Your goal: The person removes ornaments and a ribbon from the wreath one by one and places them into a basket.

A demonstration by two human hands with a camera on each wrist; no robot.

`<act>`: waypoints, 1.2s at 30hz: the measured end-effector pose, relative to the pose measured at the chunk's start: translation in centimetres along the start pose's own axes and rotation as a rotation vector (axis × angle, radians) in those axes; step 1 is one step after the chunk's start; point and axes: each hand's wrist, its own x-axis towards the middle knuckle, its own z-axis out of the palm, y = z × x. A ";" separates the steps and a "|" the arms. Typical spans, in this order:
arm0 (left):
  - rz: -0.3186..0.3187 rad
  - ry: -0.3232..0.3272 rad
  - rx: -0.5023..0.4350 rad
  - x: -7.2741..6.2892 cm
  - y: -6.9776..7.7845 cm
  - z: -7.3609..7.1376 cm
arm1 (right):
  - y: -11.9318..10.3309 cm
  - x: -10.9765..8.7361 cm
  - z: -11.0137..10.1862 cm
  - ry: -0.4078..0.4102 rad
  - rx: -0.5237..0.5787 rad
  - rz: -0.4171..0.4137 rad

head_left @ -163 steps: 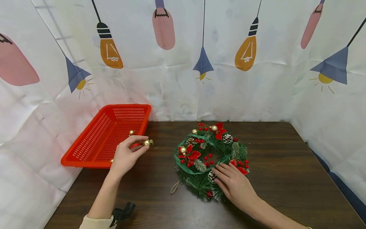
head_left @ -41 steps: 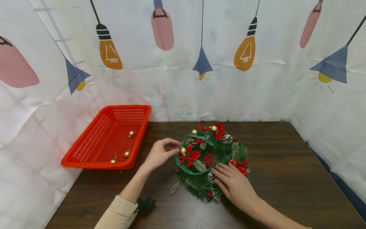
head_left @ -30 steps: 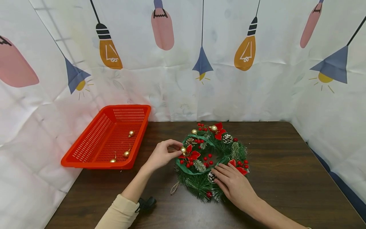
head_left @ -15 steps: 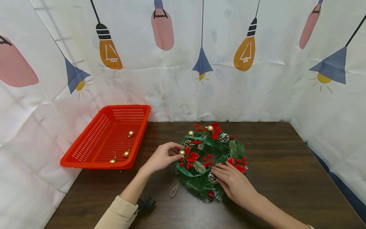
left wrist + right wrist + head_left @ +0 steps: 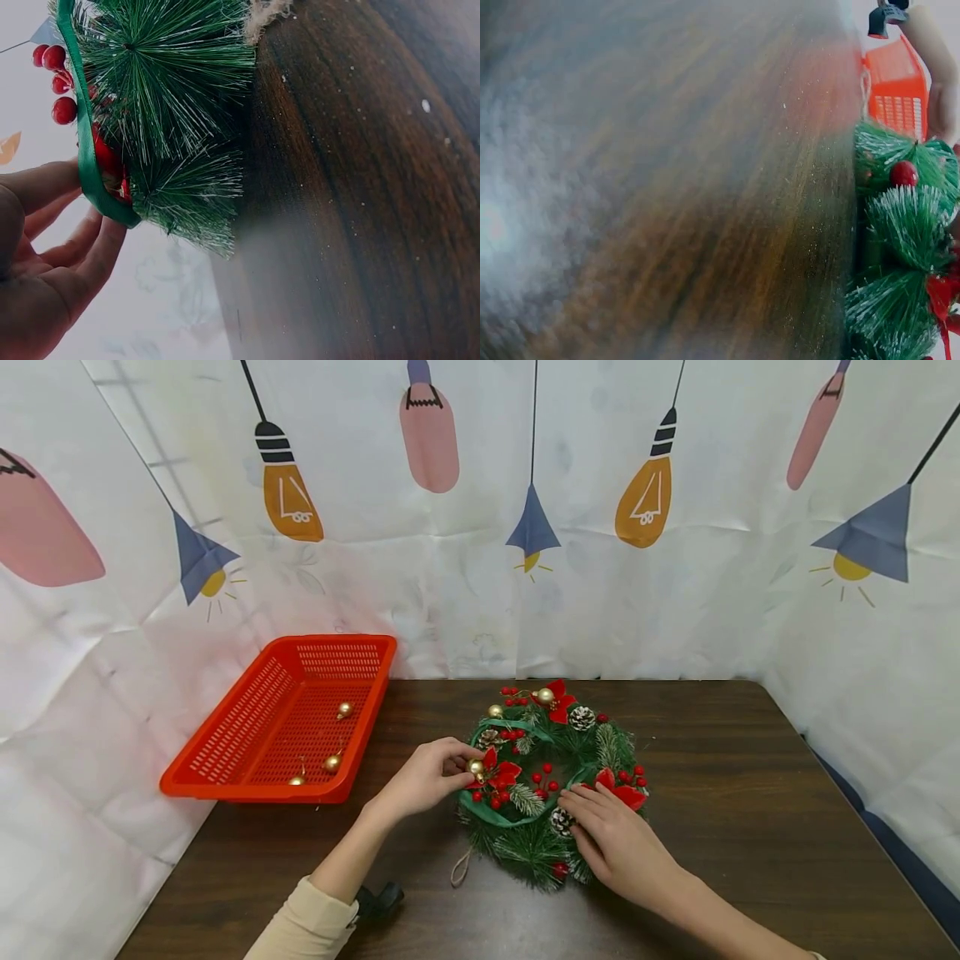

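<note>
A green wreath (image 5: 532, 852) with red poinsettias, berries, pine cones and a green ribbon lies on the table. At its left side my left hand (image 5: 427, 781) pinches a small gold bauble (image 5: 476, 767) beside a red poinsettia (image 5: 498, 772). In the left wrist view, the thumb and fingers of that hand (image 5: 60, 262) meet by the ribbon (image 5: 88, 161); the bauble is mostly hidden there. My right hand (image 5: 618, 843) rests on the wreath's lower right, fingers fairly straight, beside a pine cone (image 5: 561, 821). Two more gold baubles sit on the wreath's upper edge, one of them here (image 5: 545, 696).
A red plastic basket (image 5: 180, 781) stands at the table's left, with gold baubles (image 5: 332, 764) on its floor. A twine loop (image 5: 461, 868) sticks out from the wreath's lower left. The brown table (image 5: 750, 827) ends at a patterned white curtain (image 5: 465, 610).
My left hand, earlier holding a gold bauble by the basket, has moved right to the wreath. Lately the wreath has turned slightly counterclockwise, its left bauble shifting downward. The right hand has barely moved.
</note>
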 end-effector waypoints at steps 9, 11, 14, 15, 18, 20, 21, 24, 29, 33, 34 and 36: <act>0.017 0.003 -0.018 0.0 0.0 -0.1 | -0.3 0.0 0.3 0.017 -0.034 0.021; 0.010 0.010 -0.034 -0.1 0.1 -0.1 | -0.3 0.0 0.3 0.024 -0.045 0.017; 0.006 0.027 -0.054 -0.1 0.4 -0.2 | -0.4 -0.1 0.4 0.036 -0.057 0.013; 0.004 0.034 -0.059 -0.1 0.5 -0.2 | -0.4 -0.1 0.4 0.041 -0.058 0.012; -0.002 0.049 -0.078 -0.1 0.7 -0.1 | -0.3 -0.1 0.5 0.055 -0.061 0.005; -0.004 0.053 -0.095 -0.2 0.9 0.0 | -0.3 -0.1 0.6 0.066 -0.063 -0.001; -0.006 0.055 -0.101 -0.2 1.0 0.0 | -0.2 -0.1 0.6 0.071 -0.065 -0.005; -0.009 0.055 -0.123 -0.2 1.3 0.1 | -0.2 -0.1 0.7 0.084 -0.068 -0.013; -0.003 0.064 -0.131 -0.4 1.7 0.3 | -0.1 -0.1 0.8 0.088 -0.065 -0.019; 0.012 0.066 -0.123 -0.4 2.1 0.4 | -0.1 -0.1 0.8 0.086 -0.068 -0.016; 0.015 0.066 -0.122 -0.4 2.1 0.4 | -0.1 -0.1 0.9 0.087 -0.069 -0.015; 0.015 0.067 -0.119 -0.4 2.3 0.5 | -0.1 -0.1 0.9 0.088 -0.071 -0.014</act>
